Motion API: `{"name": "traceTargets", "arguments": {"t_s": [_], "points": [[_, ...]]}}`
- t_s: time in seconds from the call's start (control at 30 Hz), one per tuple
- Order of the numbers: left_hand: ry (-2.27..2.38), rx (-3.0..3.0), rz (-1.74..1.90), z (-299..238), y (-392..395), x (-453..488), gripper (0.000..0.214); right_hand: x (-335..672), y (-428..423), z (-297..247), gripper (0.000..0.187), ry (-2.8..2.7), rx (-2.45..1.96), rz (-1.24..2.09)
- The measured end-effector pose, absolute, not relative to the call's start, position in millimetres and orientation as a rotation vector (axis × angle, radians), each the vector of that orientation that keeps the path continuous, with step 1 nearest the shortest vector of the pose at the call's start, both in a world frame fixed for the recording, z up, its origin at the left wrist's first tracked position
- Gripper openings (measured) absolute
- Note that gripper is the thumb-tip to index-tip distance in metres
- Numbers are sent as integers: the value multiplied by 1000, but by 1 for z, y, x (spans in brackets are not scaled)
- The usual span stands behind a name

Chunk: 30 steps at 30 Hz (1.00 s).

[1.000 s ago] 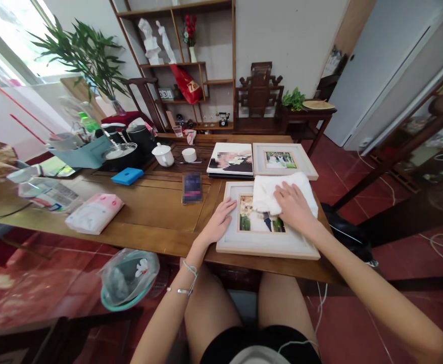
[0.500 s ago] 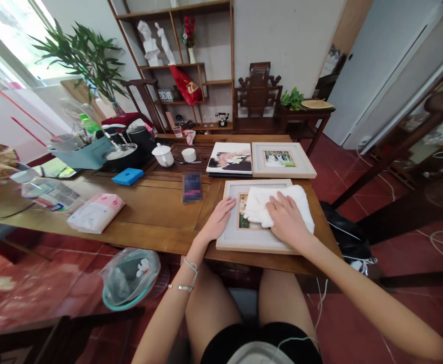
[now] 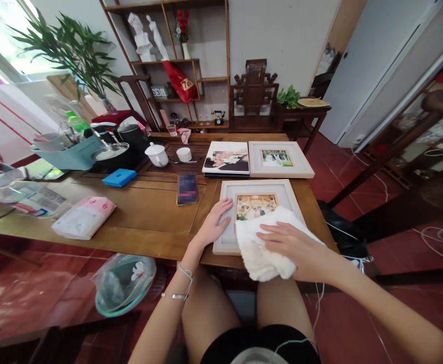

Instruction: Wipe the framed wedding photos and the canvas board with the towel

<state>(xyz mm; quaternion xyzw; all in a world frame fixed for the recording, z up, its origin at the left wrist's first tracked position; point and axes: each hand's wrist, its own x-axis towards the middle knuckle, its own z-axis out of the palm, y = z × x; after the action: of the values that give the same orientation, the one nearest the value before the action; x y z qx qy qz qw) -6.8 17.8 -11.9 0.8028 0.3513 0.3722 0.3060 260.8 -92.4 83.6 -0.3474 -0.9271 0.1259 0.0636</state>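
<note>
Left grip (image 3: 214,222), a bare hand, resting on the left rim of the near photo frame (image 3: 259,186); fingers long and slightly apart, thumb well out, spread wide rather than clenched. Bracelet (image 3: 179,297) on the same wrist. Right grip (image 3: 293,245), also bare, laid over a white cloth (image 3: 257,250), fingers stretched leftward across the top; thumb hidden, so cannot tell pinching from mere pressing. Cloth bunched over the near right part of the frame, covering the lower portion of the photo (image 3: 255,203) and hanging past the near edge of the surface (image 3: 141,217), above the lap. Frame flat at the near right of the surface, pale wood with a light mat. Just beyond on the far side, a book (image 3: 227,159) with partly pixelated cover, and right beside it a second pale frame (image 3: 300,159) around a green outdoor picture. Left of the near frame, a dark phone (image 3: 187,188), screen pixelated, pink band low down, text unreadable. Farther left: blue block (image 3: 119,177), pink-and-white tissue pack (image 3: 85,217), clear plastic bottle (image 3: 39,199) with printed label, lettering too small to read. On the far shelving (image 3: 213,80), red pouch (image 3: 179,81) with gold print, apparently a 7 first, remainder illegible; nearby a calendar (image 3: 158,92) in white digits, a 3 among them, others uncertain.
</note>
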Motion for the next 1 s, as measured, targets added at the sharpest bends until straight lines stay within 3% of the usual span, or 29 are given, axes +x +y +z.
{"name": "traceTargets", "arguments": {"t_s": [0.2, 0.3, 0.53, 0.67, 0.83, 1.0], "points": [[893, 2169, 973, -12, 18, -8, 42, 309, -65, 65, 66, -2602, -1445, -64], [879, 2173, 967, -11, 18, -8, 42, 308, -25, 59, 61, -2429, -1611, -221], [880, 2197, 944, -11, 19, -8, 41, 227, 51, 68, 45, -2491, -1423, -29], [957, 2201, 941, -12, 19, -7, 38, 193, 56, 59, 62, -2631, -1252, 60], [885, 2225, 957, -11, 19, -6, 39, 225, 36, 57, 72, -2681, -1317, 84], [878, 2216, 930, -13, 18, -8, 43, 291, 20, 63, 68, -2572, -1535, -183]]}}
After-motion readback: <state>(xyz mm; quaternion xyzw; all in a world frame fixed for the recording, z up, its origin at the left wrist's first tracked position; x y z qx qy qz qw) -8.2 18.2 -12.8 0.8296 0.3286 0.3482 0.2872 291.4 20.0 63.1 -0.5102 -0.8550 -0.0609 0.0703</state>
